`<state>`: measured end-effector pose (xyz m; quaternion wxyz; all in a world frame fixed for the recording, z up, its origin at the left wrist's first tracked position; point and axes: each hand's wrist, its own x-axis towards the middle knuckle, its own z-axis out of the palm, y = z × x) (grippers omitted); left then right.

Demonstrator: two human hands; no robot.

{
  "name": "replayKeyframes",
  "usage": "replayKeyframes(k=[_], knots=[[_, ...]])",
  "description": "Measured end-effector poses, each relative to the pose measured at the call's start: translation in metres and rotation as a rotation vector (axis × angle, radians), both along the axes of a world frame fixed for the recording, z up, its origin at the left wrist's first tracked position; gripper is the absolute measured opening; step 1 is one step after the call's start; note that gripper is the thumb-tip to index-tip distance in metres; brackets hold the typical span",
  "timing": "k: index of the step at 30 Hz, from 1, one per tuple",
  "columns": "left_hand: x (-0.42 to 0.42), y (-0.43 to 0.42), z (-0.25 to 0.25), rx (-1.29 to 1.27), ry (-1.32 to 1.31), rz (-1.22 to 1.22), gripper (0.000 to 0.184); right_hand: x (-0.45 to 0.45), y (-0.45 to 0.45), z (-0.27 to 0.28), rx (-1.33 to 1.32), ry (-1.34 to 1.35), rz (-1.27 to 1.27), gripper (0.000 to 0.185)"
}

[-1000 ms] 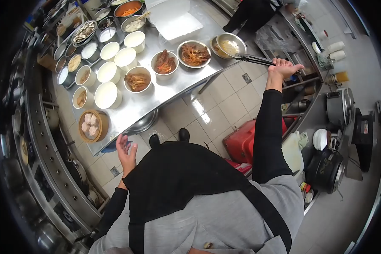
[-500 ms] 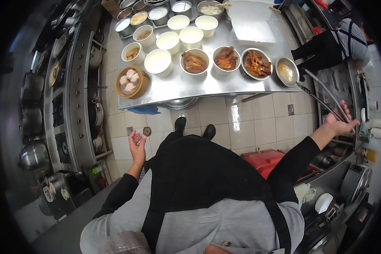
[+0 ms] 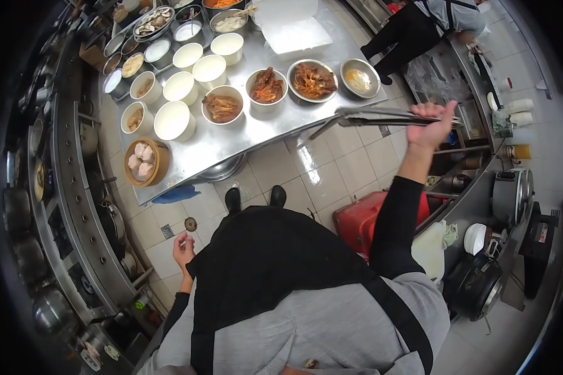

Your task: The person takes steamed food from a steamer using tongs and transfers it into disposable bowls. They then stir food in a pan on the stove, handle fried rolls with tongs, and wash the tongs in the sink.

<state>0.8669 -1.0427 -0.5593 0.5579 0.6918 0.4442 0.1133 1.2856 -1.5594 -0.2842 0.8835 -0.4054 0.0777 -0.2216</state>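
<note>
My right hand (image 3: 430,128) grips a long pair of metal tongs (image 3: 381,117) at the handle end, with the tips pointing left past the table's right corner. Just beyond the tongs sit a metal bowl (image 3: 359,80) with a pale, oily residue and a metal bowl of brown braised chicken feet (image 3: 313,82). Two white tubs, one (image 3: 268,87) with reddish pieces and another (image 3: 223,107) with brown pieces, stand left of them. My left hand (image 3: 182,251) hangs low beside the apron, fingers loosely bent and apart, holding nothing that I can see.
On the steel table (image 3: 256,134) are several white tubs (image 3: 175,121), a bamboo steamer (image 3: 159,164) with dumplings and an open white takeaway box (image 3: 300,37). A red bin (image 3: 360,219) stands on the floor. Stoves line the left; a co-worker (image 3: 413,28) bends at the far right.
My view has turned, shifting the table leftward. My right hand has swung up toward the table, and its spread fingers have closed round the tongs. My left hand stays low.
</note>
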Motion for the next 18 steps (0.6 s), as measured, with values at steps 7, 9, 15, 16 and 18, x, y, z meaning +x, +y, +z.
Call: replayKeyframes(k=[7,9,15,16,18], knots=[[0.062,0.004,0.038,0.040,-0.083,-0.126,0.026,0.013,0.007,-0.110,0.178,0.010,-0.410,0.059],[0.067,0.006,0.038,0.076,-0.074,-0.169,0.026,0.010,0.025,-0.111,0.186,0.001,-0.457,0.060],[0.094,-0.016,0.066,0.041,-0.137,-0.258,0.026,0.019,0.049,-0.126,0.269,0.017,-0.339,0.061],[0.101,-0.019,0.071,0.042,-0.138,-0.275,0.026,0.020,0.051,-0.123,0.276,0.019,-0.308,0.061],[0.110,-0.017,0.074,0.057,-0.131,-0.321,0.031,0.022,0.051,-0.115,0.268,0.055,-0.332,0.062]])
